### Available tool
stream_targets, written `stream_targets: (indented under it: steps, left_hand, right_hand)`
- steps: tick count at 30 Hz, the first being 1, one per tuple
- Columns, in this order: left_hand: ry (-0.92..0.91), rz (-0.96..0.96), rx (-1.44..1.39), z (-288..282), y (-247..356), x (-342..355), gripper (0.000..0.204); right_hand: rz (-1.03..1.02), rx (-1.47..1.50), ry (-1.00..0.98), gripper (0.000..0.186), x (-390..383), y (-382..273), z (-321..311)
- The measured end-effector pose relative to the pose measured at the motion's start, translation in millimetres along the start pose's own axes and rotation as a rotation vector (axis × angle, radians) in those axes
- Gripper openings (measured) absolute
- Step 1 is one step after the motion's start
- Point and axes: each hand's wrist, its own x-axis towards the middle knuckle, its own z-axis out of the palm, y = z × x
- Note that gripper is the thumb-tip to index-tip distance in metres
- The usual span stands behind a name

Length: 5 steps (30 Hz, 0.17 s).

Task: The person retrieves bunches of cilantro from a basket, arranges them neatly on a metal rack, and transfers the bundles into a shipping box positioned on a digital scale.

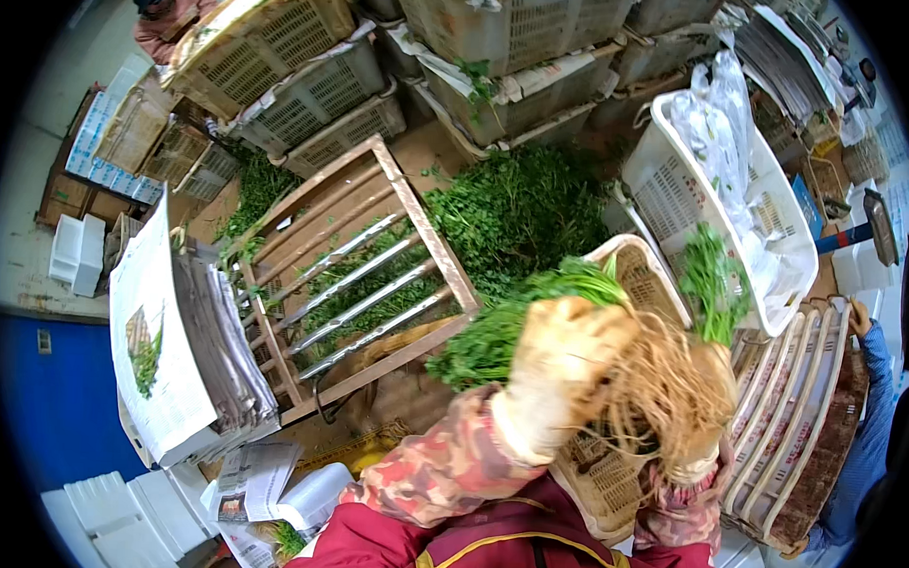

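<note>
My left hand (570,353), in a pale work glove, is closed round a bunch of leafy green herbs (482,345). The leaves spread to the left behind it, and long tangled brown roots (651,386) hang out to its right. My right hand (709,393), gloved too and partly covered by those roots, seems closed round a smaller leafy bunch (713,288) whose green tops point up and away. Both hands are over a tan plastic basket (607,490) close in front of me. Its floor is partly hidden by the roots and my arms.
Ahead left lies a rusty metal rack (427,223) with bars, with loose greens (527,211) on the floor beside it. Stacked newspapers (222,346) stand left. A white crate (776,245) holding clear plastic bags is at right, near another person's blue sleeve (865,429). Stacked crates (513,36) line the back.
</note>
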Motion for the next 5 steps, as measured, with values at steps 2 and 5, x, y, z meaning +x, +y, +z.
stream_targets:
  steps: [2,5]
  left_hand:
    - [0.091,-0.032,0.013,-44,-11,5,0.037]
    - [0.133,-0.077,-0.043,-114,-31,14,0.03]
  right_hand:
    - [-0.137,0.071,-0.04,0.023,38,-39,20]
    - [-0.059,0.158,-0.071,0.027,60,-86,55]
